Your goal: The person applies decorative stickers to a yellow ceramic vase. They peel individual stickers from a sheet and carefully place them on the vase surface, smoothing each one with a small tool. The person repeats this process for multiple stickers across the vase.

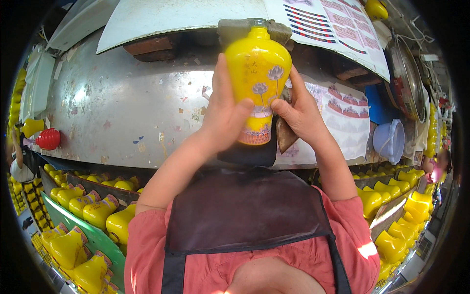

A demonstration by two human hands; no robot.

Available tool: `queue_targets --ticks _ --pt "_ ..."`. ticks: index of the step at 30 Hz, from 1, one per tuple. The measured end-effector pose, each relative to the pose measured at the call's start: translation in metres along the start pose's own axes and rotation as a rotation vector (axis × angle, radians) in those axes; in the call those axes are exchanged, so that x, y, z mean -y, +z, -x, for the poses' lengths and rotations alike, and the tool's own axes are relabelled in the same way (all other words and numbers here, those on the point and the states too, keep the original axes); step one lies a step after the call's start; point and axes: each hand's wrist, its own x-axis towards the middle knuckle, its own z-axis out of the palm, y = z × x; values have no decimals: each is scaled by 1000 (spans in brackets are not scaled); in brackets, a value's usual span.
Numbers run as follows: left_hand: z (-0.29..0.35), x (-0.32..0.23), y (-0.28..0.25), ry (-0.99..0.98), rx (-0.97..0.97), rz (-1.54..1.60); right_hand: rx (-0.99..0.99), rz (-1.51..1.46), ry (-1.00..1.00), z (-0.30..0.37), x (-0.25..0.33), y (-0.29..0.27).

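Between my two hands is a glossy yellow bottle (pixel 254 59), its narrow neck pointing away from me. Purple lotus flowers and a column of characters decorate its body, and a patterned band rings its base. My left hand (pixel 225 115) is closed on the bottle's left side, thumb on the lower front. From the right, my right hand (pixel 301 108) grips it, thumb near the band below the flowers. The neck lies against a dark padded rest (pixel 232 30). A brown wedge-shaped piece (pixel 285 135) sits just under my right hand.
Sheets of printed decals (pixel 342 115) lie right on the metal table (pixel 122 108), and more decals (pixel 313 22) on the raised white board. A lilac bucket (pixel 389 141) stands at right, a red object (pixel 48 139) at left. Racks of yellow bottles (pixel 100 210) flank me. People work at both far sides.
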Motion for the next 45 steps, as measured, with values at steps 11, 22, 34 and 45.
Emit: queue_targets --ticks 11,22,34,45 --pt "-19 -7 -17 271 -85 -342 -116 129 -1 -2 13 -1" --pt "-27 -17 -12 257 -107 -428 -147 197 21 -1 22 6" --pt "-21 -7 -9 154 -61 -221 -137 341 9 -1 67 -8" --pt "-23 -15 -3 168 -126 -357 42 917 -356 -33 97 -7"
